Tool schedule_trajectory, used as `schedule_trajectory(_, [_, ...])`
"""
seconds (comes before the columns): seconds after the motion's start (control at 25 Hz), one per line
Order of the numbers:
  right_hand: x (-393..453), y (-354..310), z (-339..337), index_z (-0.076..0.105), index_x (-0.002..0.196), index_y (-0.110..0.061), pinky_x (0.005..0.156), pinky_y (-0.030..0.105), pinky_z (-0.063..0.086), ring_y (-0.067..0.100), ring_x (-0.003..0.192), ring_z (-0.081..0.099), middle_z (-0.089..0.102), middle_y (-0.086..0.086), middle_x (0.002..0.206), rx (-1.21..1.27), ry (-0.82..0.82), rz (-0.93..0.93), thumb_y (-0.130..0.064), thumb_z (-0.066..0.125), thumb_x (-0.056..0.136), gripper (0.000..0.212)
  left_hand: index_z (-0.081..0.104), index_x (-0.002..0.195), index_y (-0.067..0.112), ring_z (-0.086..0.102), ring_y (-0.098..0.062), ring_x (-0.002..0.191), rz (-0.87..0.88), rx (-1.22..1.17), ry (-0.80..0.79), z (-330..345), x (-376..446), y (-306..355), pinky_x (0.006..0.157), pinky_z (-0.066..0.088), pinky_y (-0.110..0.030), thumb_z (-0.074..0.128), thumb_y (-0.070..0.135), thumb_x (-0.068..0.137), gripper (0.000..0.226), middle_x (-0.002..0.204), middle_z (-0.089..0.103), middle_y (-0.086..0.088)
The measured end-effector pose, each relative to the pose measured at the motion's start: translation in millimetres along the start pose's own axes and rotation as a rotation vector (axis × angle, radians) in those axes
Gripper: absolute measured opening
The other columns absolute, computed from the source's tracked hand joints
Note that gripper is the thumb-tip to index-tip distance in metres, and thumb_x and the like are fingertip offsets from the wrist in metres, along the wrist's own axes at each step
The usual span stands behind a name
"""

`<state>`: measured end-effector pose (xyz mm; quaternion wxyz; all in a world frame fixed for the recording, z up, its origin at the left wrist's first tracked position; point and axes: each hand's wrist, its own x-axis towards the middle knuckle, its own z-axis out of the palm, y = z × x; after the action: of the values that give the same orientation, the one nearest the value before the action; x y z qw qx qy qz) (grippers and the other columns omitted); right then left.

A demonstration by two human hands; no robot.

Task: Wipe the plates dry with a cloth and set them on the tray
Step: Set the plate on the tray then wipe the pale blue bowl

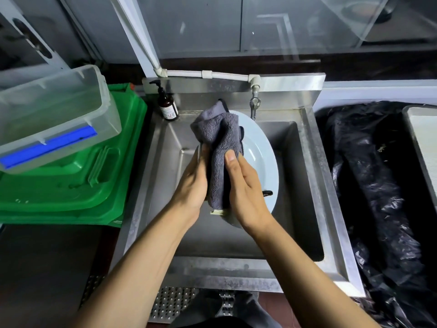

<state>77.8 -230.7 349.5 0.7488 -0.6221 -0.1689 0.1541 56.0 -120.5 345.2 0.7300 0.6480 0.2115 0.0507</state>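
The pale plate [257, 152] stands on edge over the steel sink [305, 185], between 2 hands: left hand [192, 183] grips its rim, right hand [246, 185] presses the grey cloth [220, 147] to its face (thumb on top). Sink walls are near on both sides; the tray [423, 147] lies well apart, far right.

A pale blue round plate [262, 150] is held tilted on edge above the steel sink basin [295, 185]. A grey fleecy cloth [220, 147], bunched and folded, drapes over its left rim and covers much of its face.
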Motion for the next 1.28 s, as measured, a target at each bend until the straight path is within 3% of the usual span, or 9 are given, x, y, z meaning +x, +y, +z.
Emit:
schedule_trajectory(0.32, [-39.2, 17.7, -8.6, 0.057, 0.091, -0.022, 0.077, 0.029, 0.047, 0.003, 0.083, 0.052, 0.059, -0.011, 0.084, -0.174, -0.026, -0.055, -0.042, 0.037, 0.110, 0.034, 0.076, 0.107, 0.023, 0.074, -0.018, 0.099, -0.149, -0.147, 0.163, 0.0, 7.2, 2.7, 0.083, 0.057, -0.035, 0.049, 0.068, 0.088, 0.056, 0.104, 0.078, -0.002])
schedule_trajectory(0.44, [-66.1, 42.7, -27.5, 0.059, 0.124, -0.032, 0.103, 0.022, 0.042, -0.001, 0.121, 0.056, 0.062, -0.024, 0.122, -0.417, 0.043, -0.107, -0.050, 0.034, 0.109, 0.034, 0.065, 0.129, 0.018, 0.072, -0.016, 0.105, -0.157, -0.183, 0.230, -1.0, 10.3, 9.7, 0.087, 0.059, -0.034, 0.051, 0.064, 0.093, 0.060, 0.114, 0.076, 0.003])
schedule_trajectory(0.56, [-75.5, 64.8, -51.1, 0.046, 0.148, -0.032, 0.118, 0.015, 0.024, -0.003, 0.145, 0.036, 0.046, -0.032, 0.147, -0.491, 0.260, 0.003, -0.053, 0.036, 0.105, 0.049, 0.058, 0.134, 0.033, 0.070, -0.005, 0.103, -0.158, -0.126, 0.220, -1.7, 9.0, 16.0, 0.074, 0.060, -0.024, 0.044, 0.065, 0.095, 0.052, 0.115, 0.072, 0.018])
schedule_trajectory(0.64, [-62.9, 71.3, -64.4, 0.040, 0.154, -0.020, 0.123, 0.021, 0.020, 0.000, 0.150, 0.028, 0.039, -0.018, 0.158, -0.476, 0.364, 0.130, -0.048, 0.035, 0.108, 0.055, 0.057, 0.133, 0.036, 0.070, -0.002, 0.101, -0.156, -0.104, 0.171, 0.2, 6.1, 19.2, 0.070, 0.059, -0.021, 0.042, 0.063, 0.098, 0.047, 0.113, 0.072, 0.019])
schedule_trajectory(0.76, [-30.2, 68.1, -83.6, 0.035, 0.159, -0.015, 0.124, 0.030, 0.024, 0.006, 0.151, 0.029, 0.037, -0.002, 0.163, -0.467, 0.397, 0.211, -0.039, 0.035, 0.109, 0.055, 0.054, 0.137, 0.034, 0.064, -0.007, 0.117, -0.145, -0.079, 0.104, 4.8, 2.3, 22.9, 0.095, 0.055, -0.033, 0.042, 0.060, 0.099, 0.048, 0.131, 0.065, 0.014])
schedule_trajectory(0.88, [-0.5, 59.0, -92.3, 0.030, 0.161, -0.019, 0.114, 0.006, 0.017, -0.002, 0.148, 0.024, 0.031, -0.007, 0.165, -0.465, 0.413, 0.192, -0.041, 0.034, 0.110, 0.055, 0.052, 0.140, 0.037, 0.058, -0.005, 0.125, -0.126, -0.035, 0.027, 5.7, 1.1, 24.5, 0.111, 0.045, -0.042, 0.043, 0.062, 0.098, 0.050, 0.136, 0.062, 0.017])
schedule_trajectory(1.04, [20.0, 48.9, -69.0, 0.027, 0.161, -0.023, 0.107, -0.005, 0.007, -0.008, 0.146, 0.017, 0.027, -0.011, 0.164, -0.510, 0.342, 0.122, -0.041, 0.034, 0.110, 0.054, 0.048, 0.144, 0.038, 0.049, -0.004, 0.135, -0.049, 0.039, -0.047, 11.5, 5.0, 19.9, 0.118, 0.035, -0.043, 0.045, 0.067, 0.090, 0.061, 0.144, 0.055, 0.019])
schedule_trajectory(1.2, [15.2, 38.3, -41.1, 0.043, 0.154, -0.022, 0.122, 0.027, 0.028, 0.001, 0.146, 0.037, 0.047, -0.009, 0.156, -0.397, 0.153, 0.024, -0.046, 0.035, 0.108, 0.052, 0.046, 0.148, 0.033, 0.046, -0.009, 0.138, -0.076, 0.013, -0.040, 11.7, 9.4, 12.6, 0.120, 0.031, -0.043, 0.046, 0.069, 0.086, 0.072, 0.149, 0.052, 0.013])
schedule_trajectory(1.28, [0.0, 32.3, -35.7, 0.059, 0.137, -0.023, 0.111, 0.034, 0.043, 0.002, 0.128, 0.056, 0.066, -0.014, 0.132, -0.345, 0.053, -0.021, -0.043, 0.036, 0.110, 0.041, 0.053, 0.143, 0.030, 0.055, -0.012, 0.131, -0.092, -0.012, 0.009, 8.6, 12.1, 13.4, 0.116, 0.037, -0.043, 0.047, 0.068, 0.086, 0.068, 0.141, 0.060, 0.008])
